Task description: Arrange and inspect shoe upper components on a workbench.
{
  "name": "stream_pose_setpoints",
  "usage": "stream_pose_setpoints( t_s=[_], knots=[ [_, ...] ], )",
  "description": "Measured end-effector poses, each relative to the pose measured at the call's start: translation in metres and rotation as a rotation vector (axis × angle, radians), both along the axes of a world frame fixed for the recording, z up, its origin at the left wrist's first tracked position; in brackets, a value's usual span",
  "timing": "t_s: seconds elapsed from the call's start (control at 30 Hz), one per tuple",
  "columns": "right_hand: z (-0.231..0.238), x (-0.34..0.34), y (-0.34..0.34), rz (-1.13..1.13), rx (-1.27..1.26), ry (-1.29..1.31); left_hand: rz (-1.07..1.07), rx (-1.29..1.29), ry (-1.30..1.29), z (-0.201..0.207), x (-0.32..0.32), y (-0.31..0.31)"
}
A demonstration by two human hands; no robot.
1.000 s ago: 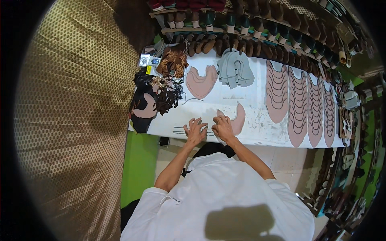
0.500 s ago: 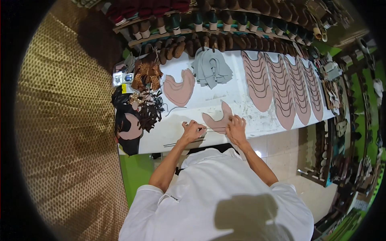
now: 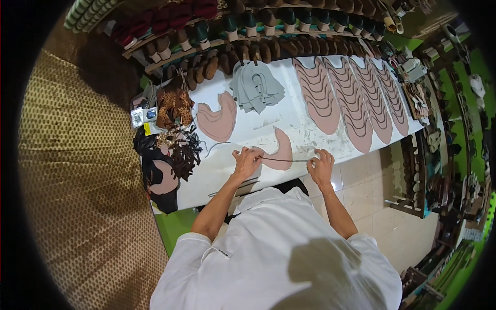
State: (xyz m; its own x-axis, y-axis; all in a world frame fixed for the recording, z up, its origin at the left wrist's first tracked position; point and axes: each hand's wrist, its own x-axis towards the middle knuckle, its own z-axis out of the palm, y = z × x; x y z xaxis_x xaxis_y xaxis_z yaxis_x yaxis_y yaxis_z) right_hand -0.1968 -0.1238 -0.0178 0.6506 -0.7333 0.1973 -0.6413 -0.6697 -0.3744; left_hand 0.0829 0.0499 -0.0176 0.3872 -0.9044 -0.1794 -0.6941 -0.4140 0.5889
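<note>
A person's white shirt fills the near edge, a broad shadow across its back; bare forearms reach forward from its sleeves to a white desk; tiled floor shows to the right. By the left forearm, several dark strips lie on the desk's near side. The two hands are apart; the left hand pinches one end of a single thin dark strip between its fingertips, and the right hand pinches the other end, near the desk's front edge; the strip runs nearly straight between them, crossing in front of a curved pink piece; whether strip and piece touch, I cannot tell. To the left, another pink piece rests on a black bag, with dark scraps just beside it. Farther back, left to right, are leopard-print cloth, a U-shaped pink stack, a pile of grey pieces and four columns of overlapping pink pieces with dark edges. Behind the desk, shelves carry rows of shoes; a patterned gold curtain hangs at far left.
</note>
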Motion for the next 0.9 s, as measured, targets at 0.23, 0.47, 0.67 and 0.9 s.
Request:
stream_pose_setpoints(
  t_s=[0.23, 0.47, 0.67, 0.9],
  knots=[
    [0.007, 0.008, -0.002, -0.27, 0.242, 0.002, 0.144, -0.056, -0.149, -0.012, 0.008, 0.031],
    [0.013, 0.036, 0.008, -0.218, 0.094, -0.135, 0.17, -0.067, -0.236, -0.02, 0.007, 0.035],
    [0.018, 0.098, 0.027, 0.193, 0.104, 0.007, 0.192, -0.042, -0.235, -0.023, 0.004, 0.035],
    [0.023, 0.076, 0.018, 0.117, 0.181, -0.092, 0.146, -0.09, -0.241, -0.012, -0.006, 0.028]
  ],
)
